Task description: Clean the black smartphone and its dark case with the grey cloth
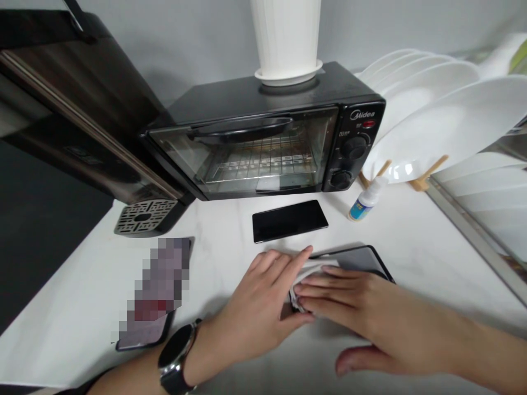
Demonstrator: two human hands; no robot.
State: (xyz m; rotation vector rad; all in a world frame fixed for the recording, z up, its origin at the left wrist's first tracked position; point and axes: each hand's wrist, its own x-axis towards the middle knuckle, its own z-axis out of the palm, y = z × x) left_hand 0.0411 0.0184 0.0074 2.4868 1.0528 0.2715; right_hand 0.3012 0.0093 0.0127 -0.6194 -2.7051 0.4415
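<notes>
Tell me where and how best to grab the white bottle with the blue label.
Best, I'd judge: take the white bottle around its labelled body from the near side, since it stands upright, with plates behind it and the toaster oven to its left.

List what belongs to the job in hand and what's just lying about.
In use:
white tissue, under the right hand
black-edged device, beneath the tissue

Apparently lying about:
black phone
device at left
toaster oven
white pot
plates
white bottle, possibly related
</notes>
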